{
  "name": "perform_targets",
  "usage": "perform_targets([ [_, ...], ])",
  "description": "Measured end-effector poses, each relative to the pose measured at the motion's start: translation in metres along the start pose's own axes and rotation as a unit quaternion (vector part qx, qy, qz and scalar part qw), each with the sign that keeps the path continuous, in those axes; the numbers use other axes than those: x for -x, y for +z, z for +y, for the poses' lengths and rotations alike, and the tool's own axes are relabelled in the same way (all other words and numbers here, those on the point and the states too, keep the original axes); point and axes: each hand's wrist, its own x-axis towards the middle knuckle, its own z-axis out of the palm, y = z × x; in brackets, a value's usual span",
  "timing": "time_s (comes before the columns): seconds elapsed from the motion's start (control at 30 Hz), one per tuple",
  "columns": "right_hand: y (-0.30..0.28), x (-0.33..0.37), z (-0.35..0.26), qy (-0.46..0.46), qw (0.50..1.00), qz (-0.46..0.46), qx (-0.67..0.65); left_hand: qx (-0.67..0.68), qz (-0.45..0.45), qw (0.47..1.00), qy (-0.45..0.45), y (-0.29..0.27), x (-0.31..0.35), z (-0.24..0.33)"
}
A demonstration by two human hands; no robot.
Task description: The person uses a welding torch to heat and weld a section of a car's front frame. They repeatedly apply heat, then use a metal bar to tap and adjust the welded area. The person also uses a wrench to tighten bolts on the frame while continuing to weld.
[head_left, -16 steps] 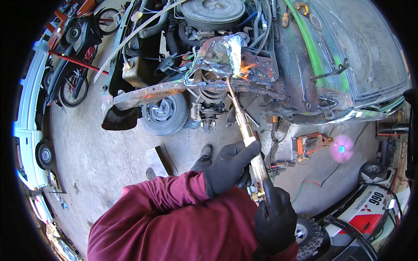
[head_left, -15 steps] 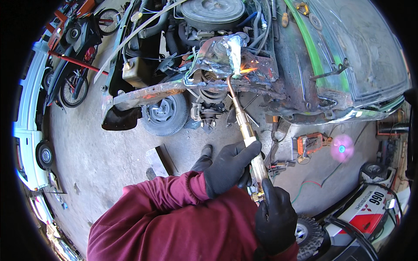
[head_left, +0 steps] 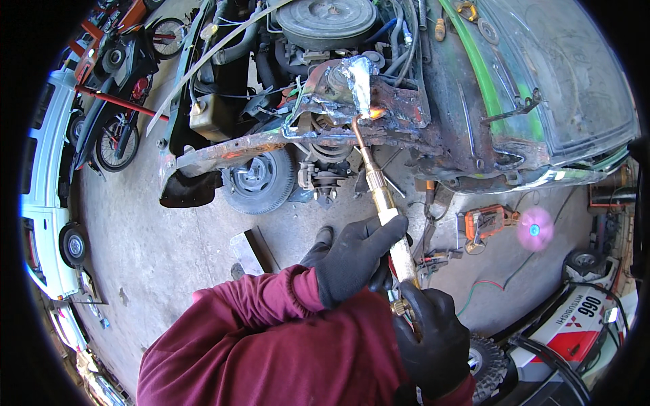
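Observation:
A brass gas torch (head_left: 382,195) slants up from my hands, its bent copper tip at the torn metal of the car body (head_left: 399,111). Orange flame (head_left: 376,113) glows where the tip meets the panel, just below a shiny bare-metal patch (head_left: 361,84). In a black glove, my left hand (head_left: 355,262) is wrapped round the torch's handle. Lower on the handle, beside the brass valve knob (head_left: 399,308), my right hand (head_left: 435,338), also gloved in black, grips its rear end. Some fingers of both hands are hidden behind the torch.
Beyond the work spot lies the engine bay with a round air cleaner (head_left: 326,21). A loose wheel (head_left: 261,181) and a metal channel piece (head_left: 249,250) lie on the floor. An orange toolbox (head_left: 485,221) and a hose (head_left: 482,283) are to the right. Motorcycles (head_left: 118,135) stand left.
The flame looks smaller and rounder, with fewer streaks to the right. The torch tip has shifted slightly left. My right hand sits a little lower and further right; both hands keep their grip.

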Motion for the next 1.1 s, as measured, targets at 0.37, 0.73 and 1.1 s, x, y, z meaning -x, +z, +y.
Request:
perform_targets([
  [0.37,-0.012,0.005,0.040,-0.065,0.994,0.040,0.077,-0.016,0.013,1.000,0.001,0.028,-0.008,-0.007],
  [0.73,-0.042,-0.008,0.027,-0.098,0.990,0.016,0.103,-0.016,-0.028,0.999,-0.010,0.016,-0.005,0.018],
  [1.1,-0.069,-0.017,-0.027,-0.070,0.985,-0.018,0.155,0.046,-0.158,0.983,-0.086,-0.020,-0.005,0.042],
])
